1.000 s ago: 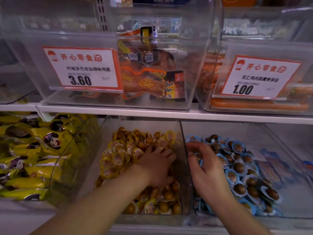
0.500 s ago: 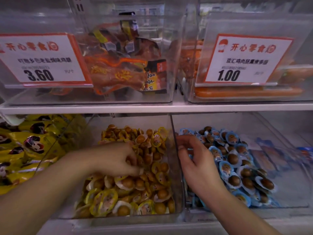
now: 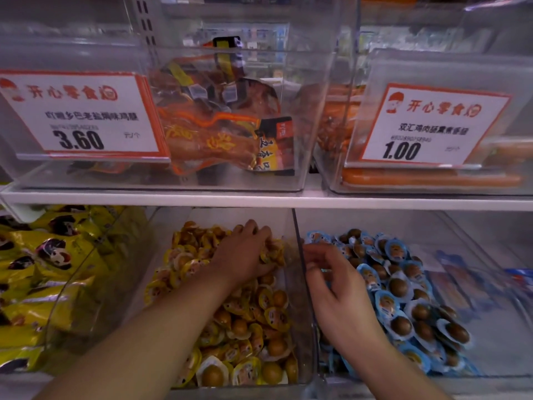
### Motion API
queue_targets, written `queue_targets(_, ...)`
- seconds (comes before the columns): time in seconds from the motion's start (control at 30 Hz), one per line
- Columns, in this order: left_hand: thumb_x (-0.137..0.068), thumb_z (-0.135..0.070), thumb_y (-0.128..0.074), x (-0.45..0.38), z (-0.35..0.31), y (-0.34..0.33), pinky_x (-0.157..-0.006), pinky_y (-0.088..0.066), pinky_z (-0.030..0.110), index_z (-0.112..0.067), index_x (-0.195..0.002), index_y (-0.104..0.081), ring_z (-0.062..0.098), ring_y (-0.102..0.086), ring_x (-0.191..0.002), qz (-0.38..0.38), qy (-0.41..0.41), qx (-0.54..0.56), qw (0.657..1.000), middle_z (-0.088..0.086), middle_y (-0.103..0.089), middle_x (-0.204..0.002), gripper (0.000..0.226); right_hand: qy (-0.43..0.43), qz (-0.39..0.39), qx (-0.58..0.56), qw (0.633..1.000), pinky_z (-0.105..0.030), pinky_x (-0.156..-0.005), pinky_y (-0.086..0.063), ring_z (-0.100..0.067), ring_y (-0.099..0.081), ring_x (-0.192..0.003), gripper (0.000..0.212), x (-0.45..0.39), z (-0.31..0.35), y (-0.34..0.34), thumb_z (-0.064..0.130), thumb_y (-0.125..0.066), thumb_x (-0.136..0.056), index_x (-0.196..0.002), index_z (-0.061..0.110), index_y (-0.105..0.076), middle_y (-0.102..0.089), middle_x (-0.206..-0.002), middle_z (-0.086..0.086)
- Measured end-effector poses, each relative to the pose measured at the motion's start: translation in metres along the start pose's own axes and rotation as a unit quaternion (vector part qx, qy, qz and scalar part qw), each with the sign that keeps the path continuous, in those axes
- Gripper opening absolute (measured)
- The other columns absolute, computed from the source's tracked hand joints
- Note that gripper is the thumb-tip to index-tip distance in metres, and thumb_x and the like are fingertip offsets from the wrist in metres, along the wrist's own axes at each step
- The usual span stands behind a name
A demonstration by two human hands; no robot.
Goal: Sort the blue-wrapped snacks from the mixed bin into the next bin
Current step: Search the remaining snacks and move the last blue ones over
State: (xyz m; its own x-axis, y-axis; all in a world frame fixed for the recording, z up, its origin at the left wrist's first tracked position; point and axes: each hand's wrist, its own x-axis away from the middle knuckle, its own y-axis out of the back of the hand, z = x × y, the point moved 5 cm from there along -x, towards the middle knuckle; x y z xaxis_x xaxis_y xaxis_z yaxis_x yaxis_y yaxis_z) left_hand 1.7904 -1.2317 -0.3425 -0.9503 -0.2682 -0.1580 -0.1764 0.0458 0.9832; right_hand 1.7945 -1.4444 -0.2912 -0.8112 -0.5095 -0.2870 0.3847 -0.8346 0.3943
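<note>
Head view: left hand [image 3: 245, 255] lies palm-down, fingers spread flat on yellow-wrapped snacks [image 3: 251, 321] in the mixed bin [image 3: 302, 327]. Right hand [image 3: 337, 295] hovers, fingers loosely curled, grip indeterminate, over blue-wrapped snacks [image 3: 401, 298] heaped in the next bin [image 3: 490, 356].

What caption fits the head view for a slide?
Left hand digs among yellow-wrapped snacks; right hand hovers over blue-wrapped snacks in the next bin.

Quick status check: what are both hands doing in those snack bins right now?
Left hand down among yellow-wrapped snacks. Right hand over blue-wrapped snacks, fingers curled, grip unclear. Clear divider between the bins.
</note>
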Motion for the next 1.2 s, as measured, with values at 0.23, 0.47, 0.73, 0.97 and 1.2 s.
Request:
queue_targets(0.23,-0.077,-0.024,-0.08,-0.001,0.039,0.046,-0.082,-0.053,0.036,-0.032,-0.101,-0.065,0.016,-0.059,-0.088,0.09,0.003,0.158,0.983,-0.005,-0.055,-0.096,0.029,-0.003,0.01,-0.008,1.0,-0.033,-0.081,-0.056,-0.001,-0.065,-0.096,0.028,0.0,0.001,0.0,0.017,-0.05,-0.094,-0.116,0.026,-0.065,-0.069,-0.102,0.013)
queue_targets(0.47,-0.059,-0.056,-0.074,0.056,0.033,0.075,-0.094,-0.051,0.03,-0.049,-0.105,-0.07,0.004,-0.06,-0.104,0.392,-0.013,0.056,0.918,-0.018,-0.064,-0.114,0.046,-0.005,0.011,-0.008,1.0,-0.032,-0.079,-0.056,0.001,-0.064,-0.095,0.033,0.001,0.002,-0.001,0.03,-0.045,-0.09,-0.117,0.029,-0.064,-0.068,-0.103,0.015)
queue_targets(0.73,-0.094,-0.035,-0.062,0.012,-0.01,0.056,-0.082,-0.052,0.03,-0.021,-0.098,-0.071,0.019,-0.064,-0.096,0.129,0.031,0.129,0.983,0.0,-0.068,-0.102,0.017,0.0,0.005,0.009,1.0,-0.029,-0.077,-0.055,0.0,-0.065,-0.093,0.029,0.0,-0.001,0.0,0.019,-0.05,-0.094,-0.116,0.029,-0.064,-0.069,-0.1,0.014)
queue_targets(0.97,-0.08,-0.044,-0.07,-0.004,-0.001,0.004,-0.102,-0.046,0.042,-0.018,-0.153,-0.019,0.032,-0.048,-0.131,0.221,0.079,-0.03,0.972,0.011,-0.046,-0.147,0.093,0.007,0.008,0.006,1.0,-0.033,-0.075,-0.054,-0.003,-0.065,-0.088,0.028,-0.002,-0.001,-0.001,0.016,-0.051,-0.094,-0.114,0.028,-0.065,-0.069,-0.096,0.01)
queue_targets(1.2,-0.077,-0.052,-0.068,-0.001,0.0,-0.005,-0.08,-0.051,0.038,-0.026,-0.12,-0.041,0.028,-0.063,-0.107,0.084,0.02,-0.065,0.994,0.003,-0.065,-0.116,0.057,0.009,0.015,-0.009,1.0,-0.037,-0.084,-0.054,-0.007,-0.064,-0.098,0.028,0.0,0.003,-0.003,0.014,-0.05,-0.095,-0.117,0.024,-0.064,-0.068,-0.105,0.007)
